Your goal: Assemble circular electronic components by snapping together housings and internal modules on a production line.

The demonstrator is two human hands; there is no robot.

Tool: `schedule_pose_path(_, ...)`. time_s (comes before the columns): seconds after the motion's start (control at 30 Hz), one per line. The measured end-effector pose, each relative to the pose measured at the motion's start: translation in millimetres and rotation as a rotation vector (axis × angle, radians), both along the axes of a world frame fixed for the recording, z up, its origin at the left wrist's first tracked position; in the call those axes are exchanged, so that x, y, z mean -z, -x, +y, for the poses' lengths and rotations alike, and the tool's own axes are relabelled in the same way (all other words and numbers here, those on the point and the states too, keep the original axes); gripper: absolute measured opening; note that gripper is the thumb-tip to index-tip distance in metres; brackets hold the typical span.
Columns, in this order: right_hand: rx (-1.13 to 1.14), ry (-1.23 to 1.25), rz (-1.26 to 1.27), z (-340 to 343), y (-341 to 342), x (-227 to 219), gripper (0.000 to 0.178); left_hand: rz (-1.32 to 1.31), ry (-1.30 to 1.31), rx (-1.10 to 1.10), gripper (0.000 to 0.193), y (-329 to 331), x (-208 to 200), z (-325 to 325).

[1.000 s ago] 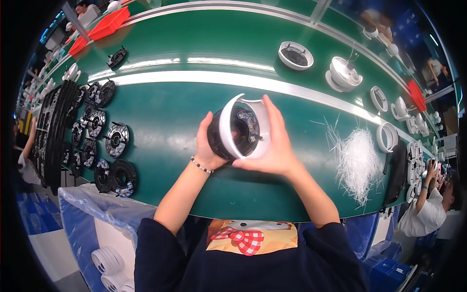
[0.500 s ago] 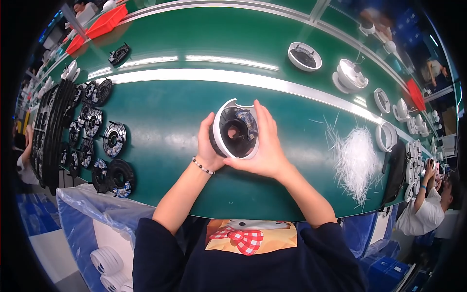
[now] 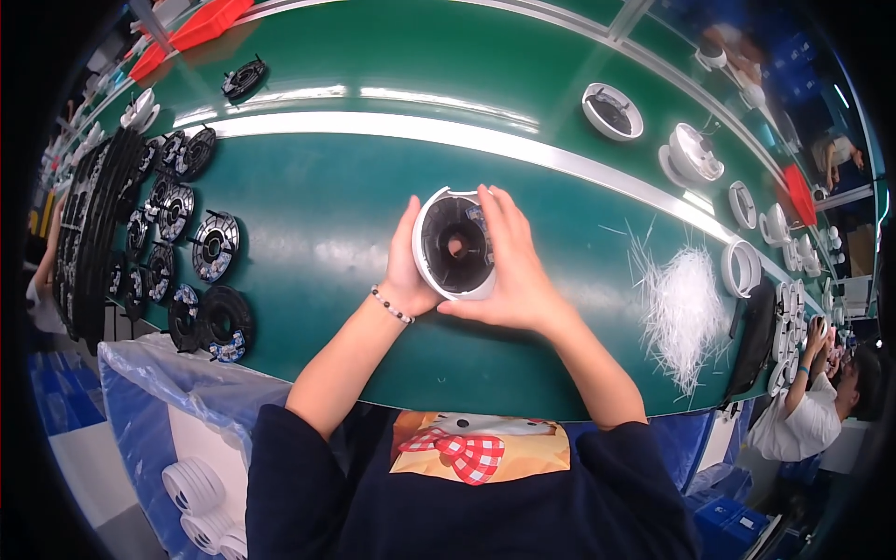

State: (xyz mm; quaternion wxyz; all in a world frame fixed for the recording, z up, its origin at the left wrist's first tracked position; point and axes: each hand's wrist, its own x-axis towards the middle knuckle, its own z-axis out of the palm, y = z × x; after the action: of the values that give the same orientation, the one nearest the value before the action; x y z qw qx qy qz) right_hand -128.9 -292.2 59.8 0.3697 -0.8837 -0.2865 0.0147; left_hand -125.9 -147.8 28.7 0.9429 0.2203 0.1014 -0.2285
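Between my two hands, above the middle of the green table, is a round white housing point(image 3: 427, 273) with a notch in its far rim. A black ring-shaped insert point(image 3: 453, 245) sits inside it, with a central hole and a bit of blue circuit board at its right. My left hand point(image 3: 405, 266) wraps the housing's left side, its fingers partly hidden beneath. My right hand point(image 3: 511, 266) grips the right side, fingertips on the far rim and thumb at the near edge.
Several black ring assemblies point(image 3: 216, 247) stand at the left beside tall black stacks point(image 3: 89, 233). A heap of thin white strips point(image 3: 686, 313) lies at the right, next to a white ring point(image 3: 741, 269). Beyond a metal rail point(image 3: 420, 127), white housings point(image 3: 612, 112) sit on a green belt. A co-worker point(image 3: 807, 411) is at far right.
The black insert sits flatter in the white housing, with less circuit board showing. My right fingers have curled over the rim. On the far belt, the parts have shifted right.
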Motion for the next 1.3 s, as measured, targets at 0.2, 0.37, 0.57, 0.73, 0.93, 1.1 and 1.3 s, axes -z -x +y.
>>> schedule_pose_path(0.2,0.046,0.028,0.022,1.1,-0.9,-4.7,0.116,-0.064,0.002,0.051,0.068,-1.4,0.2,3.1)
schedule_pose_path(0.37,-0.035,0.020,-0.002,-3.7,-3.8,-10.6,0.116,-0.122,0.032,0.145,0.070,-2.3,6.3,9.5)
schedule_pose_path(0.57,-0.125,-0.003,-0.038,-8.5,-6.5,-9.4,0.116,-0.098,0.032,0.108,0.065,1.4,1.8,8.0)
schedule_pose_path(0.73,0.006,-0.072,-0.147,0.0,4.2,11.5,0.114,-0.165,0.093,0.006,0.051,10.4,2.2,2.6)
schedule_pose_path(0.93,0.152,-0.182,-0.212,10.9,12.9,27.9,0.112,-0.198,0.115,0.036,0.051,11.0,8.7,2.8)
schedule_pose_path(1.1,0.143,-0.178,-0.251,2.3,10.2,22.8,0.114,-0.219,0.092,-0.006,0.052,5.1,18.4,-5.4)
schedule_pose_path(1.3,0.233,-0.162,-0.297,-53.9,3.4,4.0,0.110,-0.126,-0.021,-0.098,0.056,-43.7,2.2,-2.2)
